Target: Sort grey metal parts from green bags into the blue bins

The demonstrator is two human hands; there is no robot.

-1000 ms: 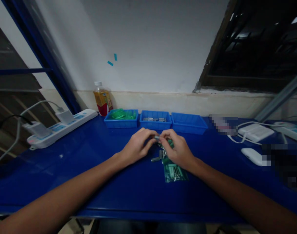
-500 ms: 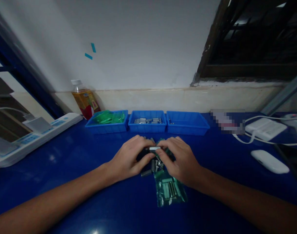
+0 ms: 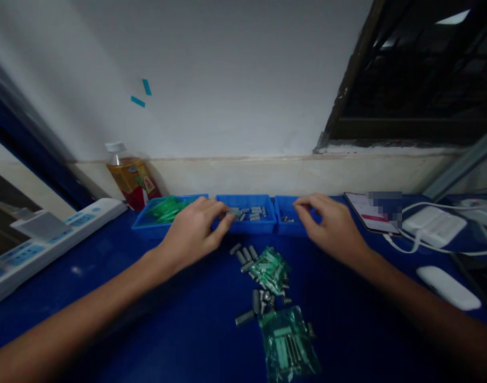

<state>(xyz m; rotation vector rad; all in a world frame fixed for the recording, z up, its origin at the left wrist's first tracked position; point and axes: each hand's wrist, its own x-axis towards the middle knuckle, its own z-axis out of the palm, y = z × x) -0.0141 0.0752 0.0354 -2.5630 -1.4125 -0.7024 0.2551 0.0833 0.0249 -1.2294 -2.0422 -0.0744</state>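
My left hand (image 3: pixel 197 226) reaches over the near left edge of the middle blue bin (image 3: pixel 247 229), thumb and forefinger curled close together. Metal cylinders (image 3: pixel 255 214) lie in that bin; whether the fingertips hold one is unclear. Above the right blue bin (image 3: pixel 289 229), my right hand (image 3: pixel 329 221) is closed in a pinch, and anything in it is too small to make out. A few small metal pieces (image 3: pixel 286 219) lie in that bin. On the table between my forearms are loose metal cylinders (image 3: pixel 241 257), bolts (image 3: pixel 267 299), and green plastic bags (image 3: pixel 270 268) with metal parts inside.
The left blue bin (image 3: pixel 149 231) holds green bags (image 3: pixel 167 207). A drink bottle (image 3: pixel 132 178) stands behind it. A power strip (image 3: pixel 47 239) runs along the left. At right lie a phone (image 3: pixel 369 213), a charger with cables (image 3: pixel 435 226) and a white oval device (image 3: pixel 446 287).
My hands have come apart and moved forward, the left to the middle bin and the right to the right bin. The light-coloured piece between them no longer shows. The view has shifted slightly.
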